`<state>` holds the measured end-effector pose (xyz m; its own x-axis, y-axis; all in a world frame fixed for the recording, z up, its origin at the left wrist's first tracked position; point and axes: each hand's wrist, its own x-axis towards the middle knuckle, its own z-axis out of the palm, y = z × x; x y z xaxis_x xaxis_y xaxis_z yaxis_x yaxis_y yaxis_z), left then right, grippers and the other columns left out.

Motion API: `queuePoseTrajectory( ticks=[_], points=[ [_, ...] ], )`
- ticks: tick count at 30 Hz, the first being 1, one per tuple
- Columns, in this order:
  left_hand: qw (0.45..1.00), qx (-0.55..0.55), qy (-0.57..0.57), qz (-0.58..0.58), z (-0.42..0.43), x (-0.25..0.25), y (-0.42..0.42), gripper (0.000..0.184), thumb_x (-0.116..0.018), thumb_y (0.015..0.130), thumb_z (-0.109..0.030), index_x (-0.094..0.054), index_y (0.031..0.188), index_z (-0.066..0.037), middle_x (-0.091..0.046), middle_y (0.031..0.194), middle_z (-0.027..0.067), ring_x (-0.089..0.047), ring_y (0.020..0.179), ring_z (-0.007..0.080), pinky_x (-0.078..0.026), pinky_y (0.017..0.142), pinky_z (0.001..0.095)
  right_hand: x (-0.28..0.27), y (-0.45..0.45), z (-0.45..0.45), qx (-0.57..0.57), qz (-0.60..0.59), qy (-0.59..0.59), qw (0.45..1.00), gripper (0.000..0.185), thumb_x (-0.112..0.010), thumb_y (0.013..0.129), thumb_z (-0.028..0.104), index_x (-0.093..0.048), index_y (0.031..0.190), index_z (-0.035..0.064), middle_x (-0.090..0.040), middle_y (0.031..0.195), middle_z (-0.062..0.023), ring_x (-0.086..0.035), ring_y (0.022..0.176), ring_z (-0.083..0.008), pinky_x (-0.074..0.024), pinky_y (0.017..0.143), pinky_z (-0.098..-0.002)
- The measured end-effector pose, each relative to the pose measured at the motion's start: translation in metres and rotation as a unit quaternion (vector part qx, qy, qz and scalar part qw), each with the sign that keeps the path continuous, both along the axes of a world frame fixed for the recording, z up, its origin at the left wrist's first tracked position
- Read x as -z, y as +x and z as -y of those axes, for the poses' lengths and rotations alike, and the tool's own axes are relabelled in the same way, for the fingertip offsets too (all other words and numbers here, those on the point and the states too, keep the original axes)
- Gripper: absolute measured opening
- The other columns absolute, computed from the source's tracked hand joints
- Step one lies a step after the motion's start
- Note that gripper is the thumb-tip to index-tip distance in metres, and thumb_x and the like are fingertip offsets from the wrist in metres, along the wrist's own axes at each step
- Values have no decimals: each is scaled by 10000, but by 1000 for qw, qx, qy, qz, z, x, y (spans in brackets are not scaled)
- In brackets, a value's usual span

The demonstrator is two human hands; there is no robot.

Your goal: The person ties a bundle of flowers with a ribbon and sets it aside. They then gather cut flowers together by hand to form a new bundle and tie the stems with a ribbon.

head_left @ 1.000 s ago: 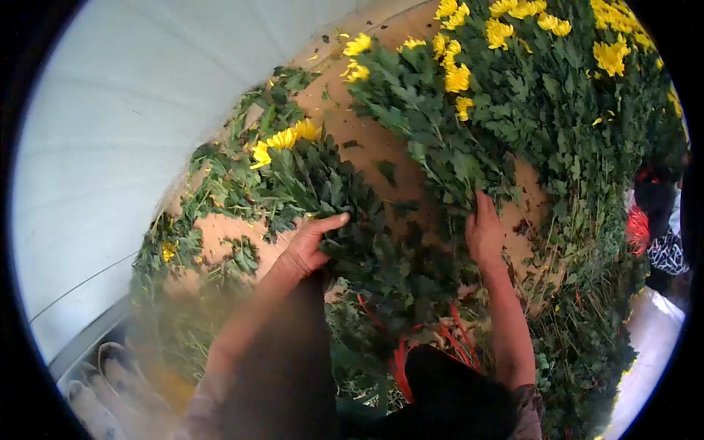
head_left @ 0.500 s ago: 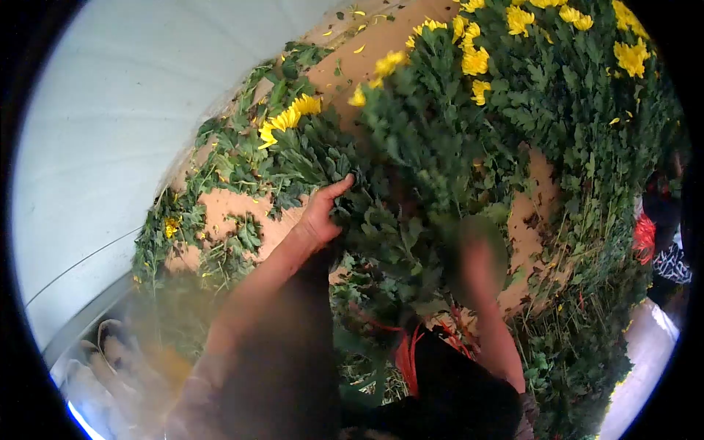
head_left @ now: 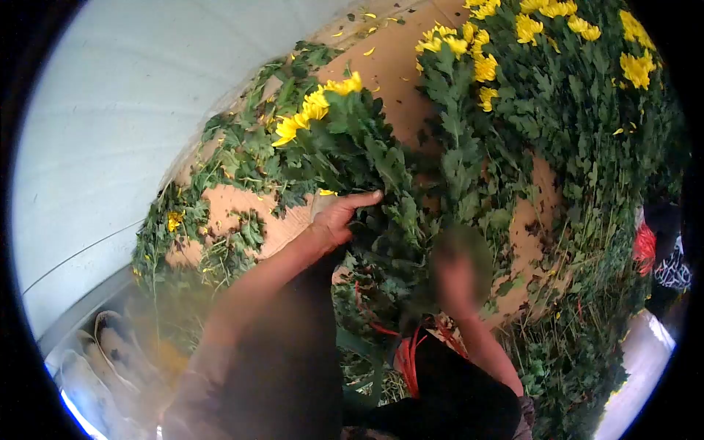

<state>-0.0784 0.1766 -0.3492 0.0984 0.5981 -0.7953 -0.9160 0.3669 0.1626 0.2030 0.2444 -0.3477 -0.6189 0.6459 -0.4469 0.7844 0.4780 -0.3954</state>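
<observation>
My left hand [head_left: 339, 220] is wrapped round a bunch of yellow chrysanthemums [head_left: 367, 143], its thumb lying across the leafy stems. The blooms of this bunch point up and to the left. Lower and to the right, my right hand [head_left: 456, 282] is by the lower stems and leaves, but a blur covers its fingers, so I cannot tell what they grip. Just above it stand more leafy stems [head_left: 458, 139] topped with yellow blooms.
A large pile of yellow chrysanthemums [head_left: 572, 110] fills the right side. Loose leaves [head_left: 242, 154] and petals litter the brown cardboard [head_left: 389, 62]. Pale sheeting [head_left: 132, 125] rises at the left. Red string [head_left: 411, 363] hangs near my lap, and white sheeting [head_left: 642, 359] lies lower right.
The bunch in my left hand has moved right, and more of its blooms show. My right hand has shifted left and slightly down, closer to the left hand.
</observation>
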Motion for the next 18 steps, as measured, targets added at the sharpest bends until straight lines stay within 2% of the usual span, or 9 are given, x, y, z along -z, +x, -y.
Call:
queuePoseTrajectory(
  ticks=[2, 3, 5, 8, 10, 12, 14, 15, 18],
  points=[
    [1000, -16, 10, -11, -7, -10, -2, 334, -664, 834, -216, -593, 1107, -37, -657, 987, 76, -635, 896, 209, -521, 801, 361, -3, -12, 7, -195, 179, 171, 949, 399, -546, 892, 186, -482, 1228, -19, -573, 1161, -159, -544, 1047, -235, -449, 846, -302],
    [999, -31, 20, -19, -10, -16, -4, 334, -667, 833, -219, -593, 1104, -37, -656, 977, 73, -638, 879, 205, -526, 784, 352, -3, -16, 13, 16, -25, 5, 1000, 377, -542, 890, 173, -490, 1211, -19, -582, 1136, -158, -548, 1031, -246, -446, 848, -312],
    [998, -45, 31, -16, -12, -24, -6, 333, -671, 832, -223, -593, 1095, -35, -653, 969, 69, -638, 867, 198, -529, 766, 346, -6, -27, 19, 224, -226, -165, 933, 356, -538, 889, 160, -498, 1194, -19, -590, 1111, -156, -553, 1015, -257, -442, 850, -322],
    [997, -33, 53, -46, -15, -34, 0, 337, -668, 837, -229, -590, 1094, -27, -649, 969, 67, -637, 858, 186, -533, 748, 340, -6, -31, 26, 198, -239, -118, 943, 361, -559, 845, 114, -543, 1192, 16, -565, 1138, -159, -553, 1025, -303, -439, 892, -377],
    [994, -11, 66, -81, -17, -34, 3, 341, -662, 843, -231, -586, 1100, -21, -647, 977, 69, -636, 860, 181, -533, 748, 340, 20, -15, 41, 122, -227, -31, 966, 341, -518, 877, 88, -491, 1202, -11, -566, 1146, -188, -543, 1044, -317, -429, 888, -382],
    [988, 8, 55, -143, -19, -31, 3, 356, -654, 847, -228, -584, 1124, -15, -645, 1021, 73, -632, 894, 189, -526, 789, 348, -79, -63, 11, 173, -253, -100, 946, 351, -556, 855, 94, -519, 1195, 14, -556, 1167, -168, -545, 1050, -314, -435, 888, -383],
    [993, -9, 26, -113, -22, -38, -7, 360, -653, 844, -230, -587, 1129, -21, -644, 1037, 75, -630, 911, 199, -523, 806, 358, -102, -71, 0, 223, -279, -167, 919, 363, -593, 834, 100, -548, 1189, 38, -546, 1189, -148, -547, 1056, -310, -441, 887, -385],
    [996, -24, -7, -82, -22, -40, -12, 364, -653, 841, -232, -590, 1135, -28, -644, 1053, 77, -627, 928, 208, -520, 823, 368, -80, -51, -1, 93, -209, -69, 971, 372, -616, 811, 76, -549, 1174, 35, -551, 1172, -140, -555, 1029, -307, -449, 865, -384],
    [998, -57, 15, -36, -15, -24, -11, 359, -654, 834, -249, -604, 1119, -37, -648, 1055, 81, -627, 945, 222, -518, 837, 385, -41, -14, 5, -65, -144, 35, 987, 412, -669, 760, 55, -548, 1152, 25, -560, 1134, -139, -573, 962, -319, -465, 823, -390]
  ],
)
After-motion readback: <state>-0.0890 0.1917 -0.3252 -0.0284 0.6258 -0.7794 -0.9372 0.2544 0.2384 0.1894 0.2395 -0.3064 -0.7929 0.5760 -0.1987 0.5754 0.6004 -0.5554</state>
